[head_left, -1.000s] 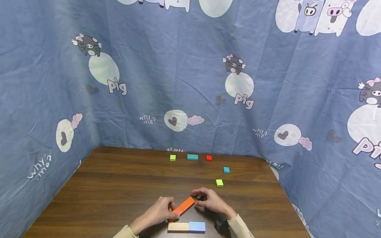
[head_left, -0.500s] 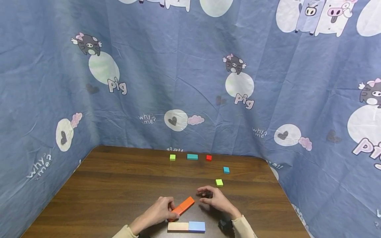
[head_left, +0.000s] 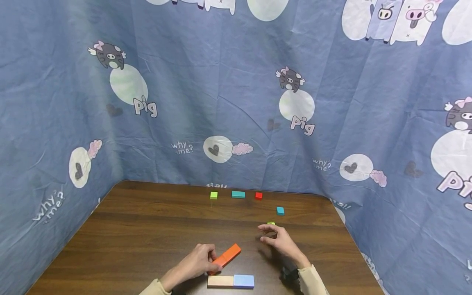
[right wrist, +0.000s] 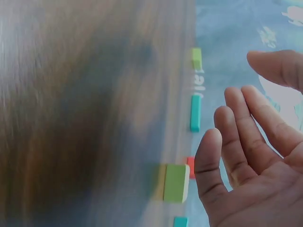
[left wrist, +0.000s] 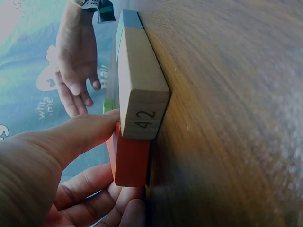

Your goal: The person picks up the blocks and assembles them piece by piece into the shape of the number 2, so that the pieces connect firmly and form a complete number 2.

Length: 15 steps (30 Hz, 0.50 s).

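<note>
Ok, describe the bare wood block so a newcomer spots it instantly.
On the brown table, find the orange bar pinched by the left hand. Nearer the person lies a row: blue block at right, bare wood block at left. Only this one is uncoloured, with 42 on its end.

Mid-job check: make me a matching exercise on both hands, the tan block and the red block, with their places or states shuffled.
1. left hand
2. tan block
3. right hand
4. red block

A. end to end with the pale blue block
B. holding nothing
C. right of the teal block, head view
D. gripping an orange block

Pairs: 1-D, 2-A, 3-B, 4-C
</note>
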Each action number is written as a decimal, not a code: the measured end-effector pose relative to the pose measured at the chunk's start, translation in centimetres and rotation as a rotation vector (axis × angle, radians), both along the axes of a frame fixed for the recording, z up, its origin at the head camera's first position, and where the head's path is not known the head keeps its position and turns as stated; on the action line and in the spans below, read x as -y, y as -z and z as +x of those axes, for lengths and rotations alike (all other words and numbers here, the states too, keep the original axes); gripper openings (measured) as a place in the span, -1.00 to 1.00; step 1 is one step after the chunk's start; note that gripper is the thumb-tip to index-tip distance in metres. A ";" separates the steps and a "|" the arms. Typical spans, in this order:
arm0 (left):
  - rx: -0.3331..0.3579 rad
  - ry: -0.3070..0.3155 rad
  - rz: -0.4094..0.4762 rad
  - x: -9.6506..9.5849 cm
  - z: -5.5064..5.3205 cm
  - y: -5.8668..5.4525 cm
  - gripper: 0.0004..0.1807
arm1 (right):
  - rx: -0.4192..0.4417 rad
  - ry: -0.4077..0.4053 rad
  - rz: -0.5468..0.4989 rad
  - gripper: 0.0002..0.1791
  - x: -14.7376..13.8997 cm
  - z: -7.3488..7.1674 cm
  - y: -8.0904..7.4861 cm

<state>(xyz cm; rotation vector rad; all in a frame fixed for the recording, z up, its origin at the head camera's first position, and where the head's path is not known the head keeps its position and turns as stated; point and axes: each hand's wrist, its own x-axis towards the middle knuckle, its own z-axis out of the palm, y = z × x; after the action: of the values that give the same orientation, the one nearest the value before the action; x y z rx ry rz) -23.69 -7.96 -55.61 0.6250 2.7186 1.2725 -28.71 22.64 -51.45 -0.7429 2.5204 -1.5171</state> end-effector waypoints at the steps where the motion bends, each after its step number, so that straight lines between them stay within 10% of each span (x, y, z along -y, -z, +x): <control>1: 0.000 0.000 0.000 0.0 0.0 0.0 -0.68 | -0.011 0.015 -0.001 -0.61 -0.2 0.0 -0.1; 15: -0.017 -0.003 0.001 0.1 0.0 0.1 -0.67 | -0.007 0.180 -0.052 -0.59 -2.1 -0.6 -0.2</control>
<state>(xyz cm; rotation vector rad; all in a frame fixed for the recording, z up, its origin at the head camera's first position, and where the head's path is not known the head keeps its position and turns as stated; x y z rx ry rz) -23.73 -8.03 -55.75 0.6350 2.7337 1.2755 -29.30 24.78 -51.28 -0.5407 2.6245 -1.6421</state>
